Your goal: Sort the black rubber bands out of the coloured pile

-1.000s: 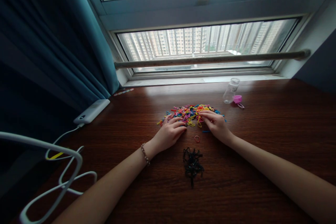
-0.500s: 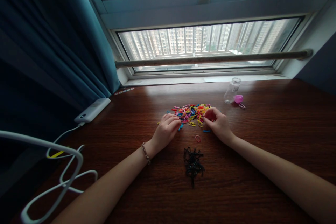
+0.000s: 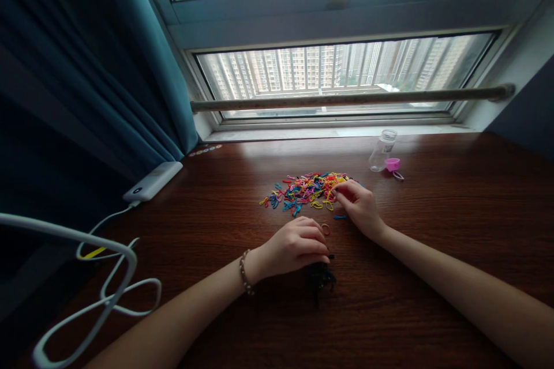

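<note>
Right hand (image 3: 360, 207) at the pile (image 3: 309, 189), left hand (image 3: 291, 249) in front, over black bands (image 3: 322, 277); grips unclear. Bands likely light, springy; pinch one side.

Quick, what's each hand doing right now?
Left hand: curled over the black bands; any hold cannot be told.
Right hand: at the colourful bands; any hold cannot be told.

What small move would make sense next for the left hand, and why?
Perhaps the left hand should loosen over the black pile: its curled fingers partly cover that pile, so anything it carries could drop there. Whether it holds anything is hidden. The right hand, meanwhile, is at the colourful pile.
</note>
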Available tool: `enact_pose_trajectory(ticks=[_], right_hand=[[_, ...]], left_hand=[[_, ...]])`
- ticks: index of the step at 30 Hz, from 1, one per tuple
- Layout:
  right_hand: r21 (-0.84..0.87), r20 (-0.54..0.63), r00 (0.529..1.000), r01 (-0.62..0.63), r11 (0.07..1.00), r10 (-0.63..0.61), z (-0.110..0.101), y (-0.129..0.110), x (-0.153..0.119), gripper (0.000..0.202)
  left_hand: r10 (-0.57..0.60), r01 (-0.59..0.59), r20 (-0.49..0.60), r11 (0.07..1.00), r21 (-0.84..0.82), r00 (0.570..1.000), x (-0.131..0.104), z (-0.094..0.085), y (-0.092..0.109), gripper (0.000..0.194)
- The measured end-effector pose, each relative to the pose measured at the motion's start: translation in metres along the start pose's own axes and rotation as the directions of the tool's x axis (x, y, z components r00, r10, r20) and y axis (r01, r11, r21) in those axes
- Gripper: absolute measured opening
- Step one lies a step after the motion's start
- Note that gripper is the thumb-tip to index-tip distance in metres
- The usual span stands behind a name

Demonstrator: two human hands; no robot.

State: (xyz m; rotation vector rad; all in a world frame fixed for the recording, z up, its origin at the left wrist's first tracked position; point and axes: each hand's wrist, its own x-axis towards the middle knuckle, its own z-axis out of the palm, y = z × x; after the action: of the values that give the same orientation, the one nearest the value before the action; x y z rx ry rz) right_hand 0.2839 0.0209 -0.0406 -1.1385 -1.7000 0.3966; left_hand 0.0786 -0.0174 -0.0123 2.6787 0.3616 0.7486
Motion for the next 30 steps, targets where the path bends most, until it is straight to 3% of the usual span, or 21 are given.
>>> enact_pose_trajectory(ticks=[3,5,6,9,10,11,12,15,17,19,24,27,30], right_hand=[[-0.045,0.032,0.991,0.128,0.991,-0.127,0.000,-0.006,-0.004,0.011],[-0.084,0.124,0.949,0.301,0.950,-0.289,0.002,-0.013,-0.009,0.010],[-0.086,0.203,0.902,0.404,0.911,-0.381,0.002,-0.017,-0.012,0.011],[-0.013,0.456,0.689,0.638,0.770,-0.564,0.003,-0.029,-0.019,0.015],[-0.003,0.500,0.648,0.665,0.747,-0.574,0.003,-0.032,-0.020,0.017],[-0.019,0.518,0.645,0.666,0.746,-0.563,0.003,-0.033,-0.020,0.018],[-0.057,0.513,0.674,0.645,0.762,-0.532,0.002,-0.033,-0.019,0.020],[-0.228,0.411,0.830,0.494,0.839,-0.377,0.004,-0.024,-0.014,0.024],[-0.315,0.357,0.891,0.396,0.863,-0.279,0.007,-0.014,-0.012,0.027],[-0.366,0.345,0.912,0.349,0.862,-0.223,0.010,-0.005,-0.011,0.027],[-0.391,0.361,0.912,0.338,0.856,-0.196,0.014,0.001,-0.012,0.027],[-0.371,0.357,0.913,0.335,0.866,-0.200,0.012,-0.002,-0.011,0.025],[-0.318,0.354,0.909,0.340,0.885,-0.221,0.011,-0.005,-0.010,0.024]], left_hand=[[-0.044,0.044,-0.001,0.988,0.146,0.999,-0.004,-0.006,-0.010,0.014],[-0.109,0.120,-0.058,0.960,0.252,0.992,-0.010,-0.012,-0.024,0.015],[-0.138,0.157,-0.085,0.942,0.297,0.987,-0.013,-0.016,-0.032,0.017],[-0.219,0.237,-0.090,0.892,0.384,0.971,-0.022,-0.022,-0.056,0.031],[-0.260,0.275,-0.092,0.880,0.388,0.961,-0.024,-0.022,-0.063,0.034],[-0.304,0.321,-0.105,0.868,0.379,0.947,-0.027,-0.022,-0.068,0.036],[-0.346,0.370,-0.131,0.855,0.362,0.929,-0.028,-0.021,-0.073,0.036],[-0.429,0.484,-0.239,0.832,0.271,0.871,-0.032,-0.018,-0.082,0.035],[-0.462,0.524,-0.295,0.832,0.182,0.836,-0.034,-0.017,-0.085,0.035],[-0.502,0.565,-0.347,0.818,0.107,0.792,-0.035,-0.017,-0.087,0.034],[-0.574,0.671,-0.461,0.739,0.064,0.676,-0.040,-0.019,-0.096,0.029],[-0.602,0.711,-0.476,0.699,0.073,0.641,-0.044,-0.019,-0.101,0.029],[-0.596,0.725,-0.488,0.679,0.118,0.637,-0.044,-0.021,-0.101,0.028]])
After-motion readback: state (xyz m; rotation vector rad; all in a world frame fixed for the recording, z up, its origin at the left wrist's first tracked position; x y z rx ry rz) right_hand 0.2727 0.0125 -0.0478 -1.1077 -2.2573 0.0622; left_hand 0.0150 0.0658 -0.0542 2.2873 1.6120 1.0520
